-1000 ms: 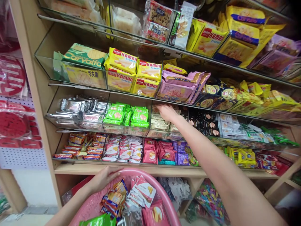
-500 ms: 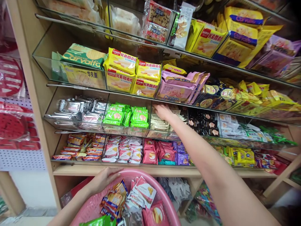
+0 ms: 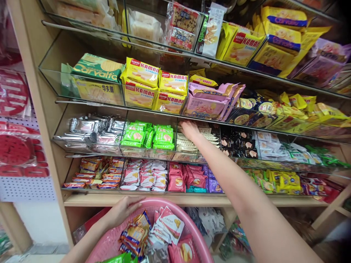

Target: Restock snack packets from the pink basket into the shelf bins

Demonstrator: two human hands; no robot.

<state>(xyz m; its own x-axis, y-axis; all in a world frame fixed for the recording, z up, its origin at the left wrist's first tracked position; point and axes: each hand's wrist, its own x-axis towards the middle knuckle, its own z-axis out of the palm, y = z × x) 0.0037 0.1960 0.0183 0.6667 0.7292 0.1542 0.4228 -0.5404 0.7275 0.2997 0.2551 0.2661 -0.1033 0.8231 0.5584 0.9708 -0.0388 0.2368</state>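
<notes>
My left hand (image 3: 124, 212) holds the rim of a pink plastic basket (image 3: 189, 219), its fingers laid over the edge. Inside the basket lie orange-and-blue snack packets (image 3: 135, 233), white-and-pink packets (image 3: 167, 226), red packets (image 3: 184, 251), a green packet (image 3: 120, 258) and a silvery wrapper (image 3: 156, 252). My right hand (image 3: 189, 130) reaches into a shelf compartment of cream-coloured packets (image 3: 186, 144) and touches them. Its fingertips are partly hidden at the back, so whether they grip a packet does not show. Green packets (image 3: 163, 136) are to its left, black packets (image 3: 238, 142) to its right.
Clear dividers and front panels (image 3: 93, 149) split the shelves into compartments. Just above my right hand runs a shelf with yellow wafer packs (image 3: 142, 71) and purple packs (image 3: 205, 104). A wooden ledge (image 3: 95, 199) lies behind the basket. Red packaged goods (image 3: 16, 146) hang at left.
The view has shifted very slightly. My right hand stays in the cream packets' compartment with almost no movement, and my left hand remains on the basket rim.
</notes>
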